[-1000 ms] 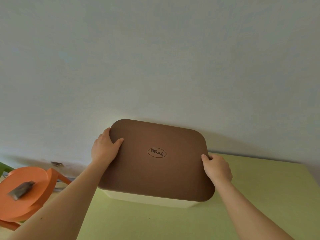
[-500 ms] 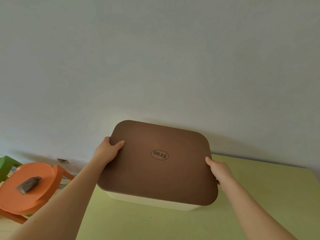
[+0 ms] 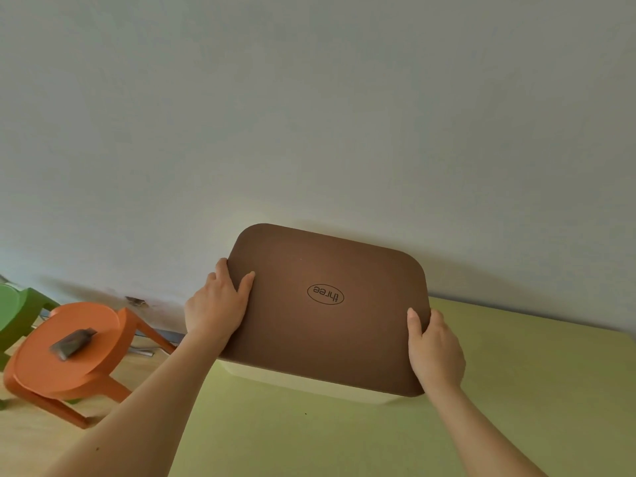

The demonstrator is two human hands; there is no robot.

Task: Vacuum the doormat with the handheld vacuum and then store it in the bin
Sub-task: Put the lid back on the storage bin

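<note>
While the pale wall (image 3: 309, 115) fills most of the view, the work sits low against it, on the far edge of a yellow-green table (image 3: 516, 390). A cream bin (image 3: 309, 385) stands there, touching or almost touching the wall, under a brown lid (image 3: 309, 339) whose near edge overhangs the bin's front. To the left, off the table, are an orange stool (image 3: 69, 356) and, beyond it, a green stool (image 3: 17, 311).

The left hand (image 3: 216, 311) grips the lid's left edge, thumb laid on top and fingers wrapped round the rim. The right hand (image 3: 435, 349) pinches the near right corner the same way, thumb on top and fingers curled underneath. The lid's oval logo (image 3: 325, 294) reads upside down from here. A small grey object (image 3: 70, 343) lies on the orange stool; what it is I cannot tell.

Neither the handheld vacuum nor the doormat is in view, and whether the vacuum is inside the bin cannot be seen. The step in hand looks like handling the lid, though lifting and seating look alike from this angle.

To do it well:
- Move both hands together so the lid stays level and does not jam on one side.
- Mind the far edge, which is close to the wall and could scrape it.
- If seating the lid, line up the rounded corners before pressing down.
- If lifting it, raise the near edge first, then draw the lid clear of the wall.
</note>
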